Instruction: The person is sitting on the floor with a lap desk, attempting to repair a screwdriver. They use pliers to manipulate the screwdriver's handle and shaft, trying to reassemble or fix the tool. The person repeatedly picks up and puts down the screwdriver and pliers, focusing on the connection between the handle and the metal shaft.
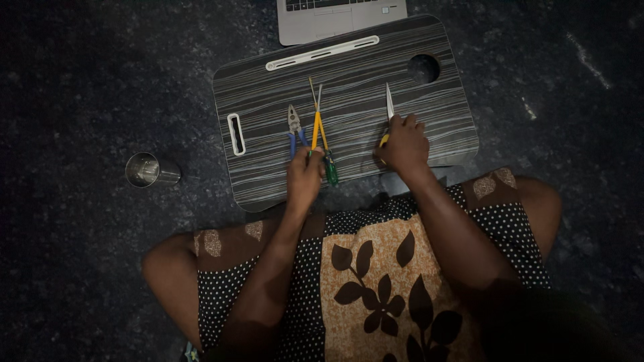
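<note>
I sit on the floor with a small striped grey lap table (268, 100) in front of me. My left hand (303, 177) rests at its near edge, fingers closed around the blue handles of a pair of pliers (294, 121), whose metal jaws point away from me. Just right of it lie two crossed screwdrivers, one with a yellow shaft (316, 121) and one with a green handle (331, 173). My right hand (404, 144) grips the yellow handle of a knife (389, 104), its blade pointing away across the tabletop.
A silver laptop (335, 20) lies past the far edge of the table. A steel cup (149, 169) lies on its side on the dark floor to the left. The table has a round cup hole (423, 68) at its far right and a white slot (322, 52).
</note>
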